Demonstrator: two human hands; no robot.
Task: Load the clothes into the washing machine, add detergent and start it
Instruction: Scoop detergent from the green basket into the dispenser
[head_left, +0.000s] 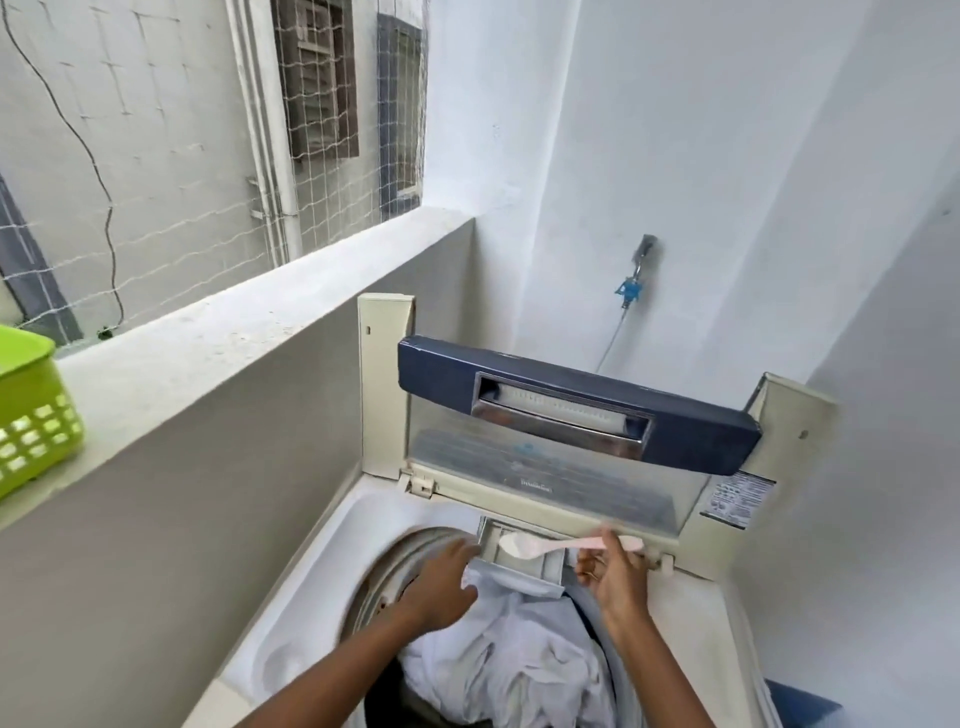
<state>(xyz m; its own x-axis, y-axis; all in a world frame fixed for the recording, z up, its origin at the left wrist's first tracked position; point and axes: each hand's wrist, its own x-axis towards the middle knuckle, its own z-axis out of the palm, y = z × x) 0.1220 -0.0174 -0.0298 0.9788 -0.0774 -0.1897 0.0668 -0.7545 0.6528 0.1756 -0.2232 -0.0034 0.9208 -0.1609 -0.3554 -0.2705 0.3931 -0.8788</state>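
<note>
A top-loading washing machine (311, 597) stands below me with its lid (571, 415) folded up against the back. White and pale blue clothes (519, 654) fill the drum. A small detergent drawer (519, 564) is pulled out at the drum's back rim. My right hand (613, 577) holds a pale pink plastic spoon (550, 545) by its handle, bowl over the drawer. My left hand (441, 587) rests at the drawer's left end, fingers apart, touching its edge.
A grey parapet ledge (234, 353) runs along the left, with a lime green basket (31, 415) on it. A water tap with a blue fitting and hose (631, 291) is on the white back wall. A dark blue object (800, 706) sits at the lower right.
</note>
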